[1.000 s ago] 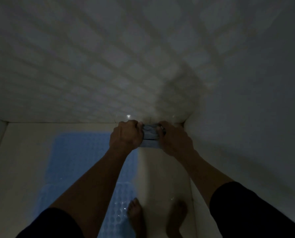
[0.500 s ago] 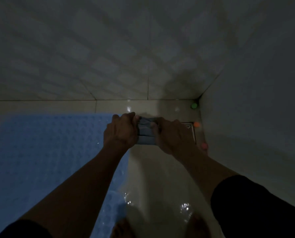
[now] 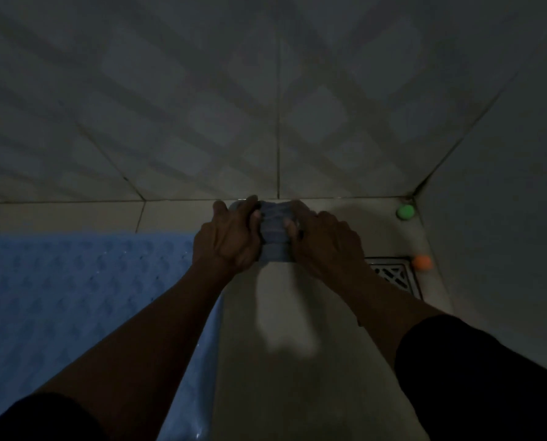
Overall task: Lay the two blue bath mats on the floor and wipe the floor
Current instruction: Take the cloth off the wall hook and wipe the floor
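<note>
A blue bath mat [image 3: 74, 297] with a bumpy pattern lies flat on the pale floor at the left. Both hands hold a second blue bath mat [image 3: 273, 230], rolled or bunched into a bundle, low over the floor near the back wall. My left hand [image 3: 226, 238] grips its left side and my right hand [image 3: 326, 240] grips its right side. Most of the bundle is hidden by the fingers. The scene is dim.
A metal floor drain [image 3: 396, 275] sits right of my right hand. A green ball [image 3: 405, 212] and an orange ball [image 3: 422, 261] lie by the right wall. Tiled walls [image 3: 278, 106] close in at the back and right. Bare floor [image 3: 291, 345] runs between the arms.
The view has dropped closer to the floor. Both hands have carried the bundled mat forward to the base of the back wall; my feet have left the view.
</note>
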The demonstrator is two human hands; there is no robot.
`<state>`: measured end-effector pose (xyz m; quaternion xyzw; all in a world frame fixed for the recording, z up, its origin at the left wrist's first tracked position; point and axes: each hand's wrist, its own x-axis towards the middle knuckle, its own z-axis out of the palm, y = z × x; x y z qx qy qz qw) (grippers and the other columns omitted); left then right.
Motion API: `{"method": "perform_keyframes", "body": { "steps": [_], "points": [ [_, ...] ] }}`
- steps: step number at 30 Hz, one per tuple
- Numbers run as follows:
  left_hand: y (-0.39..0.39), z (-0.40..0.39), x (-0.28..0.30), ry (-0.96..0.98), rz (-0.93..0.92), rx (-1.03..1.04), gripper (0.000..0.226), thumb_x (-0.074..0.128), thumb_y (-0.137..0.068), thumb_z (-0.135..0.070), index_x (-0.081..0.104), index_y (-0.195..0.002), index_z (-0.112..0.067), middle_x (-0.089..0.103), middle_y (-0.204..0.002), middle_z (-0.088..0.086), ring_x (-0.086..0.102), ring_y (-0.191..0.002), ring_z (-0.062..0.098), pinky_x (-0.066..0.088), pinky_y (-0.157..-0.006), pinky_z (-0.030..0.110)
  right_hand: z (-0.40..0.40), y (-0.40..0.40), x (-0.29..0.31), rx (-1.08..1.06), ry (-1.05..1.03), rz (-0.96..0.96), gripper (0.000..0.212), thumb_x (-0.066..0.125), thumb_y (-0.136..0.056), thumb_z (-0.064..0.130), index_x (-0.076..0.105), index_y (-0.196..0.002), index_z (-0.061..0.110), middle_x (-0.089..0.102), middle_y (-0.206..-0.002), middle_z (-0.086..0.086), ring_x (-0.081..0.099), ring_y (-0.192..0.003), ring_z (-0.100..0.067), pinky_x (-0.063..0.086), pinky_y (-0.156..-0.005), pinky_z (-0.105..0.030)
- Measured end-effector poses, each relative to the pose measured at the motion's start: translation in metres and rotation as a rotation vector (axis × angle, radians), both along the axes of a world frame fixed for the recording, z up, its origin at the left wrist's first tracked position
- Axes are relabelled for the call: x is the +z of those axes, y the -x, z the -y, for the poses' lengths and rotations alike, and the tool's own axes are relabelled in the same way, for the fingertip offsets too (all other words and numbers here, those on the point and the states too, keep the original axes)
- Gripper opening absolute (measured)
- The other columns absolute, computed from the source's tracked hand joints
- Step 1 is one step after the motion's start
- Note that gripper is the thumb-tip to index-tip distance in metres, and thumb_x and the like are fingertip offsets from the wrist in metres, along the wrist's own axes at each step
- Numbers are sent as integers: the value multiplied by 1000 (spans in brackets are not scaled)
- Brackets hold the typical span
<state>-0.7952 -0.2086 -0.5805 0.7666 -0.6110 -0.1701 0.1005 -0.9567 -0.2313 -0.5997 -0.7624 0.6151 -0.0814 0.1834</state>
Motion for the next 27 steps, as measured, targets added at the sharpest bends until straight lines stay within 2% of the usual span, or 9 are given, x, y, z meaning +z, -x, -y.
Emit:
{"method": "perform_keyframes", "body": {
  "steps": [4, 13, 17, 21, 24, 27],
  "points": [
    [-13, 30, -37, 18, 50, -6, 44, 27, -103, -51, 39, -144, -39, 47, -131, 16, 58, -104, 46, 48, -91, 46, 32, -15, -31, -3, 57, -2, 45, 31, -100, 49, 38, -141, 32, 60, -115, -14, 60, -100, -37, 46, -80, -38],
    [-25, 56, -77, 89, 99, -18, 43, 30, -103, -50, 42, -143, -38, 45, -124, 17, 62, -92, 46, 49, -82, 45, 58, -33, -70, -5, 129, -13, 44, 31, -100, 49, 38, -142, 35, 58, -114, -14, 61, -98, -38, 47, -78, -39],
    [-25, 55, -86, 76, 148, -14, 45, 26, -104, -51, 37, -146, -38, 45, -126, 16, 62, -91, 44, 47, -78, 43, 56, -35, -78, 16, 143, -88, 48, 27, -102, 49, 31, -147, 33, 59, -116, -14, 61, -96, -38, 45, -76, -38],
    [-24, 56, -90, 52, 231, -35, 50, 24, -104, -51, 32, -150, -34, 46, -127, 18, 63, -93, 43, 37, -71, 38, 56, -36, -80, 14, 150, -126, 54, 26, -101, 54, 28, -149, 30, 62, -115, -15, 62, -94, -36, 34, -67, -35],
    [-22, 53, -89, 23, 266, -19, 52, 22, -104, -52, 29, -152, -32, 47, -128, 19, 63, -97, 42, 33, -71, 36, 55, -38, -81, 13, 151, -171, 60, 27, -99, 57, 25, -152, 28, 63, -114, -15, 63, -94, -35, 38, -69, -36],
    [-19, 48, -89, 12, 278, -26, 54, 22, -104, -52, 27, -152, -30, 48, -125, 19, 62, -97, 41, 35, -71, 37, 52, -35, -78, 38, 105, -184, 62, 27, -100, 55, 21, -154, 26, 61, -122, -16, 62, -100, -35, 42, -74, -37]
  ]
}}
